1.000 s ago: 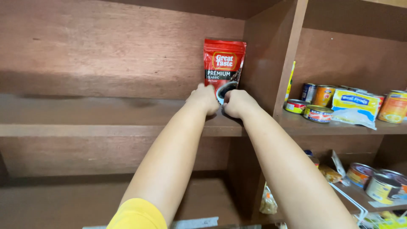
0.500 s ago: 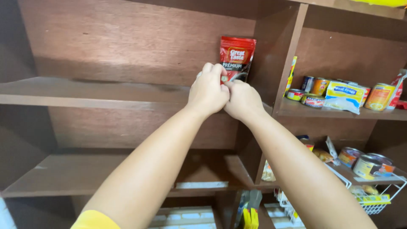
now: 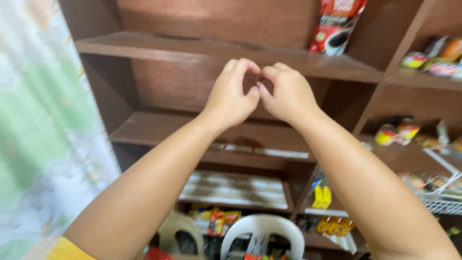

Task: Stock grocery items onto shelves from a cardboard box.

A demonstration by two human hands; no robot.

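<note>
My left hand (image 3: pixel 231 94) and my right hand (image 3: pixel 286 91) are raised side by side in front of a brown wooden shelf unit. Their fingers are curled in, with the fingertips of the two hands nearly touching. Neither holds anything. A red stand-up pouch (image 3: pixel 337 24) with a picture of a cup stands on the upper shelf board (image 3: pixel 192 48), above and to the right of my hands and apart from them.
Cans and packets (image 3: pixel 433 60) fill the right-hand compartment, with more cans (image 3: pixel 397 134) one shelf lower. A white wire basket (image 3: pixel 442 204) sits at lower right. Yellow packets (image 3: pixel 322 196) and a white plastic chair (image 3: pixel 262 236) are below. A pale patterned curtain (image 3: pixel 43 120) hangs on the left.
My hands have come off the red pouch and drawn back and down from the shelf. The pouch stays standing there. The view has tilted down and to the left.
</note>
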